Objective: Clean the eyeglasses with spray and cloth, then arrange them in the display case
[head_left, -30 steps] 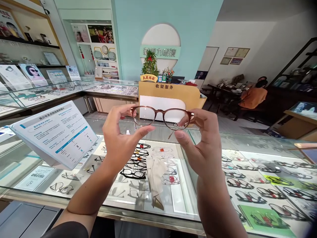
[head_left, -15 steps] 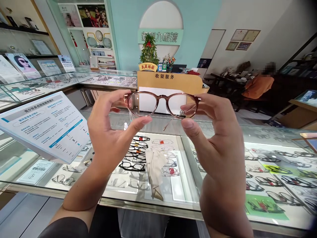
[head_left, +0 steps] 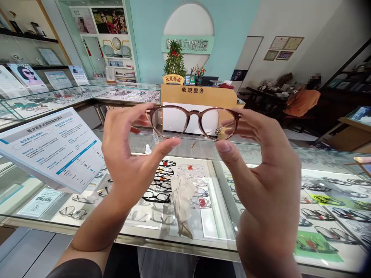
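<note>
I hold a pair of brown translucent round-framed glasses [head_left: 193,116] up at chest height, lenses facing away from me. My left hand [head_left: 129,162] pinches the left lens rim between thumb and fingers. My right hand [head_left: 261,170] pinches the right rim the same way. The thin temples are folded behind the lenses. Below my hands lies a glass display counter [head_left: 203,239] with several pairs of glasses [head_left: 158,185] inside, and a beige cleaning cloth [head_left: 181,200] lies on its top.
A white information sign [head_left: 55,148] stands tilted on the counter at left. A small white bottle [head_left: 148,148] sits behind my left hand. A wooden cashier desk [head_left: 199,102] with a plant [head_left: 174,63] is ahead. A person in orange [head_left: 301,100] sits far right.
The glasses and both hands have come a little closer and to the right, and look larger. My grip is unchanged. The view tilted down at first, then settled.
</note>
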{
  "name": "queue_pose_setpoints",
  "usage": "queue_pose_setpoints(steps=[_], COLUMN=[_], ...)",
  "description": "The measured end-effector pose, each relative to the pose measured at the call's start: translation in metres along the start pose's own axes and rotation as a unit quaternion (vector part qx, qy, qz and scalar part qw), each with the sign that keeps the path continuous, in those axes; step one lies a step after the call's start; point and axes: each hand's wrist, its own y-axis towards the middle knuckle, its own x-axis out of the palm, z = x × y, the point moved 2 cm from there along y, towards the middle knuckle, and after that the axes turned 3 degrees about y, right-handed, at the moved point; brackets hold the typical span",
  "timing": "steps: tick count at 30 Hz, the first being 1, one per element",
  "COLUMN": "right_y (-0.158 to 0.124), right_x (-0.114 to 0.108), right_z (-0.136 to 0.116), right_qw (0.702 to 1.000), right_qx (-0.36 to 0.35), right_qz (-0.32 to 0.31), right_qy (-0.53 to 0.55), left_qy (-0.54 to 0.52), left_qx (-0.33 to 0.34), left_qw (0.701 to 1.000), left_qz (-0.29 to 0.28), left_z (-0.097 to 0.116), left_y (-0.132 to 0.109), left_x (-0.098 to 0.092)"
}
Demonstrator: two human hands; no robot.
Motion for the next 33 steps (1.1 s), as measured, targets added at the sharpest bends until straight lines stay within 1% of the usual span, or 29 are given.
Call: queue_pose_setpoints(steps=[3, 8, 14, 19, 24, 27, 30, 33], right_y=[-0.0013, -0.0020, -0.0021, -0.0030, -0.0027, -0.0031, -0.0038, -0.0035], right_x=[0.0006, 0.0011, 0.0023, 0.0030, 0.0024, 0.0022, 0.0024, 0.0036], right_z=[-0.0012, -0.0038, -0.0033, -0.0033, -0.0049, -0.0046, -0.0045, -0.0041], right_qw=[1.000, 1.000, 0.999, 0.998, 0.998, 0.997, 0.998, 0.998], right_qx=[-0.002, -0.004, -0.011, -0.014, -0.013, -0.008, -0.008, 0.000], right_qz=[0.003, 0.007, 0.046, 0.059, 0.066, 0.066, 0.061, 0.058], right_qy=[0.004, 0.001, 0.005, 0.017, 0.019, 0.026, 0.033, 0.033], left_qy=[-0.005, -0.026, -0.076, -0.105, -0.139, -0.123, -0.095, -0.091], left_qx=[0.004, -0.019, -0.043, -0.049, -0.058, -0.056, -0.051, -0.044], left_qw=[1.000, 0.999, 0.996, 0.993, 0.988, 0.990, 0.994, 0.995], left_qz=[0.018, 0.024, 0.023, 0.007, -0.022, -0.024, -0.012, -0.004], left_z=[-0.0007, -0.0020, -0.0036, -0.0072, -0.0100, -0.0087, -0.0076, -0.0091], left_y=[-0.0004, -0.0008, -0.0009, -0.0015, -0.0028, -0.0020, -0.0011, -0.0015], left_x=[0.0004, 0.0024, 0.0066, 0.0082, 0.0073, 0.0062, 0.0059, 0.0066])
